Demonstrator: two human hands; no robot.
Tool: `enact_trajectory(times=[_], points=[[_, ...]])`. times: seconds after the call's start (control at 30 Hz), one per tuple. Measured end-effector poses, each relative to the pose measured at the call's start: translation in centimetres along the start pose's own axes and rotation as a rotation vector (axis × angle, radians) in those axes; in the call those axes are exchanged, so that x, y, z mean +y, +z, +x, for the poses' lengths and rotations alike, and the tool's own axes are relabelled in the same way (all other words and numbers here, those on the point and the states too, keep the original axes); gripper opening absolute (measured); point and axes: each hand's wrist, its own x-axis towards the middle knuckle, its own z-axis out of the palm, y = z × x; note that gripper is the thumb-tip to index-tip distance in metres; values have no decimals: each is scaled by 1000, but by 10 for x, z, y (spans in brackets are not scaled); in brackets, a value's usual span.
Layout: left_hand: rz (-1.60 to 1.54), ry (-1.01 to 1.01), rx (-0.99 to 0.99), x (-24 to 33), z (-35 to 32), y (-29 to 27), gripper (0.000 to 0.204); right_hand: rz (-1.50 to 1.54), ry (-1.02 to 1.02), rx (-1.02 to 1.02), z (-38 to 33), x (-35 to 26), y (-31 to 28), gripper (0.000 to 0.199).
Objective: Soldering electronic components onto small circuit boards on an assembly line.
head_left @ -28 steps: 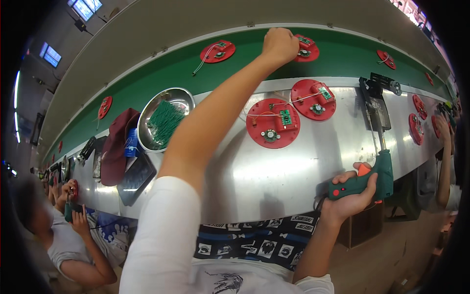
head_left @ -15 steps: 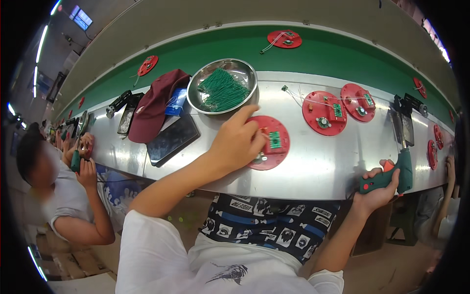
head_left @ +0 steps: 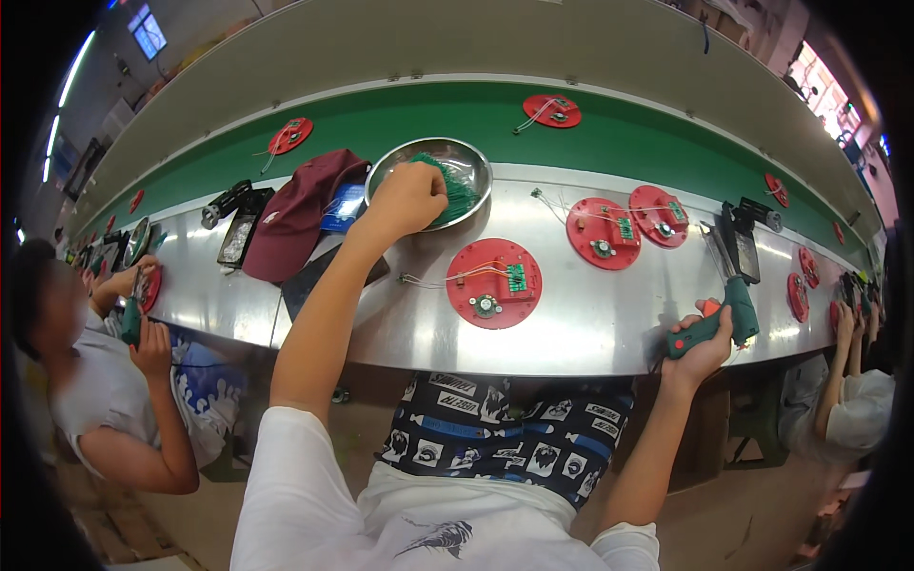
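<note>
Green wires (head_left: pixel 459 202) in steel bowl (head_left: pixel 479 171): left hand (head_left: pixel 409 198) in, right hand (head_left: pixel 703 354) on green soldering gun (head_left: pixel 741 312)

Clock read from front red disc (head_left: pixel 495 285). Change: left hand has come off the disc and sits over the bowl at 11 o'clock, fingers bent down at the wires. Pinching any? Cannot tell, fingertips hidden. Disc now uncovered, flat, white leads (head_left: pixel 428 282) out to 9 o'clock. Suggests disc handling paused, wire stock in use. Right hand, just past 3, is as before: wrapped round the handle of the gun (likely soldering, by shape).

Edges: steel bench (head_left: pixel 590 328) ends at 6, near the disc but apart from it. Bowl's far rim is by the green belt (head_left: pixel 619 143). Maroon cap (head_left: pixel 303 214) and blue box (head_left: pixel 343 207) at 10, dark tablet (head_left: pixel 301 285) at 9, partly under left forearm (head_left: pixel 319 333), crowd that side. Two red discs (head_left: pixel 595 233), overlapping in view, at 2; black stand (head_left: pixel 745 243) beyond. Room to move: bare steel from disc to gun, 3 to 4.
</note>
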Motion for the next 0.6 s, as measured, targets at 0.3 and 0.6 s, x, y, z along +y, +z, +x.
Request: enact_trajectory(times=[0.3,0.6], points=[[-455,-2,346,-15,-4,7,15,-27,-11,-6,3,6,-5,35],[-736,30,431,-13,-7,-6,20,-68,-30,-38,4,7,-4,35]])
